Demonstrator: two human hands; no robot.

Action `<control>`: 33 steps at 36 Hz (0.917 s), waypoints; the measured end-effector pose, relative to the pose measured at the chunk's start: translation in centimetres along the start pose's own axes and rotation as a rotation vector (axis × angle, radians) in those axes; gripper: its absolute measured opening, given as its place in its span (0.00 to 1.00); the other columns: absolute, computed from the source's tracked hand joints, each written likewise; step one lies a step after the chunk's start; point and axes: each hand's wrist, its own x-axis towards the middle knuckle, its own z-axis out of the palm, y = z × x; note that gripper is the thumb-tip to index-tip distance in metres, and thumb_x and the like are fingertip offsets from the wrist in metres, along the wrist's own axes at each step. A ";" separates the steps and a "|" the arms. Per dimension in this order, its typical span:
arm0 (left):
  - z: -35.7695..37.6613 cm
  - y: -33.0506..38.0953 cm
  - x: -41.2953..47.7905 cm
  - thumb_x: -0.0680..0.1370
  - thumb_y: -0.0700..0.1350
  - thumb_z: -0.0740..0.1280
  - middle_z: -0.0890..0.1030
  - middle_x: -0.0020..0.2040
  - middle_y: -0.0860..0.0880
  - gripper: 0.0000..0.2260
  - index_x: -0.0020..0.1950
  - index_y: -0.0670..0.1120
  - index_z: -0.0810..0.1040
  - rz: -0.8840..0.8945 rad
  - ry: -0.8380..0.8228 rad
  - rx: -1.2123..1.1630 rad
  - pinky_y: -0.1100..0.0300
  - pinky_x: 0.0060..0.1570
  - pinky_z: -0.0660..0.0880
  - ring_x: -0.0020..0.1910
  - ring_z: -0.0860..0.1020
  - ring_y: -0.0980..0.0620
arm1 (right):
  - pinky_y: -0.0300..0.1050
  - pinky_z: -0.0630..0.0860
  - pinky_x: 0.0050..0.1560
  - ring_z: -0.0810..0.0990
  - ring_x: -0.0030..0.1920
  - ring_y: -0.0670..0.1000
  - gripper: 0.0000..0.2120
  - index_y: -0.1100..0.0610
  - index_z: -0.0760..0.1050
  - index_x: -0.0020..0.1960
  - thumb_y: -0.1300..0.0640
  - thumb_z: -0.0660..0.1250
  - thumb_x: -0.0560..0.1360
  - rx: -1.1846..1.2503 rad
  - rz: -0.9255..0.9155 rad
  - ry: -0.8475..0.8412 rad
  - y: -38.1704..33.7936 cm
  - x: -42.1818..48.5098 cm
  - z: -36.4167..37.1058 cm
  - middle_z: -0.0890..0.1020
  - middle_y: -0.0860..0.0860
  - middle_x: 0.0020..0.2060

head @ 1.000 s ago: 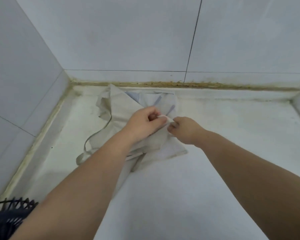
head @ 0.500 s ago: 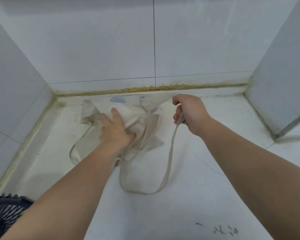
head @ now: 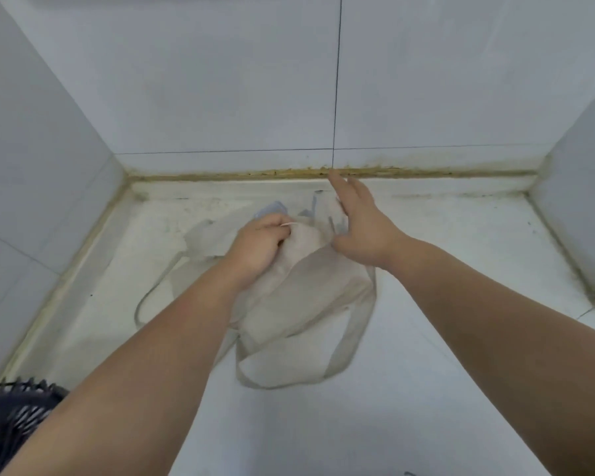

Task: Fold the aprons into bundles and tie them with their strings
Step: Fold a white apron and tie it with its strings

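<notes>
My left hand (head: 258, 245) grips the apron (head: 289, 297) near the back edge of the tabletop (head: 461, 255); my right hand (head: 364, 228) is spread, and I'd smooth the cloth flat first.

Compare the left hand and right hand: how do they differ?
The left hand has curled fingers; the right hand has straight, spread fingers. The left hand grips a bunch of the apron; the right hand holds nothing. The right hand reaches nearer the back wall than the left hand. Both are over the apron.
</notes>
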 end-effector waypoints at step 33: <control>11.2 -2.0 -15.3 0.79 0.48 0.61 0.77 0.44 0.51 0.03 0.48 0.51 0.74 0.018 -0.315 0.268 0.56 0.44 0.70 0.45 0.75 0.51 | 0.44 0.65 0.43 0.72 0.44 0.56 0.13 0.59 0.68 0.40 0.51 0.60 0.78 -0.067 0.500 0.178 6.6 -23.7 -0.7 0.73 0.55 0.40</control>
